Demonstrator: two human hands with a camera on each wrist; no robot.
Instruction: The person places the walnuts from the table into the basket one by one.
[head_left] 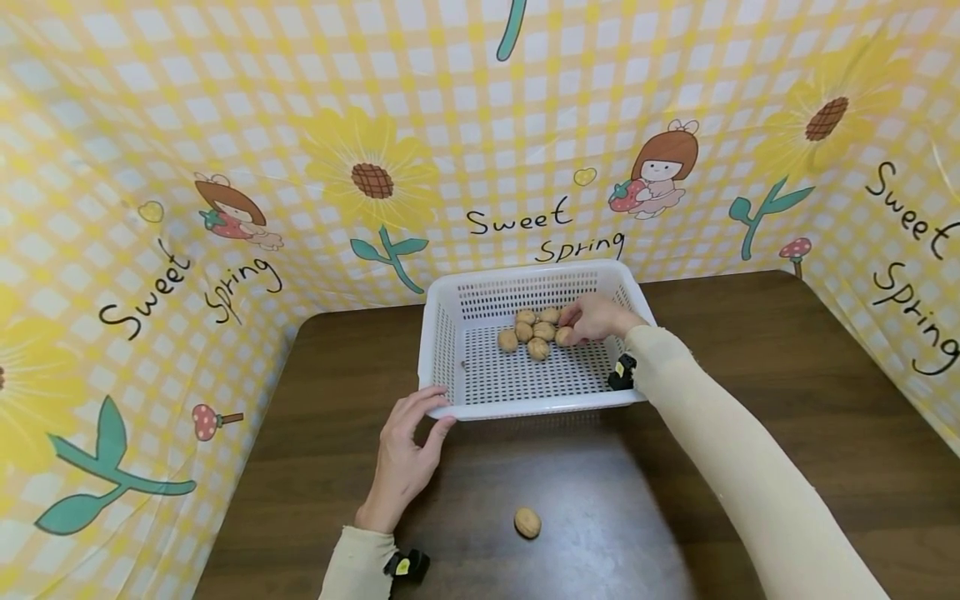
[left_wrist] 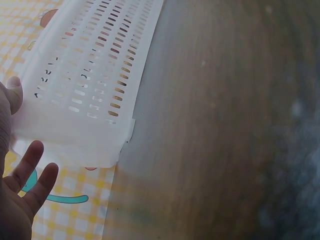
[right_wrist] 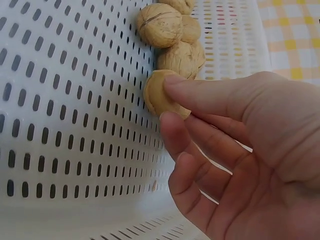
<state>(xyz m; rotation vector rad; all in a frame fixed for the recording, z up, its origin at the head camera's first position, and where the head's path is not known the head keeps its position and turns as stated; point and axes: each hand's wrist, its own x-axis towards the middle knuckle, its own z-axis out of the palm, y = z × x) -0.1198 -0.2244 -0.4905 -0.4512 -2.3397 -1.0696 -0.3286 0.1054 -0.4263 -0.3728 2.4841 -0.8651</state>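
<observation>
A white perforated plastic basket (head_left: 480, 411) stands on the dark wooden table, with several walnuts (head_left: 537, 348) clustered on its floor. Inside it, my right hand (head_left: 596, 318) pinches a walnut (right_wrist: 157, 95) between thumb and fingertips, beside the other walnuts. At the near left corner my left hand (head_left: 407, 454) grips the basket rim, fingers over the edge and thumb on the outer front side. The left wrist view shows the thumb against the basket wall (left_wrist: 75, 135) and two fingers apart from it. One single walnut (head_left: 527, 522) lies on the table in front of the basket.
A yellow checked cloth (head_left: 480, 150) with flower prints and lettering hangs behind the table and along both sides. The basket's back rim stands close to it. Dark wooden table surface (head_left: 337, 367) extends left and right of the basket.
</observation>
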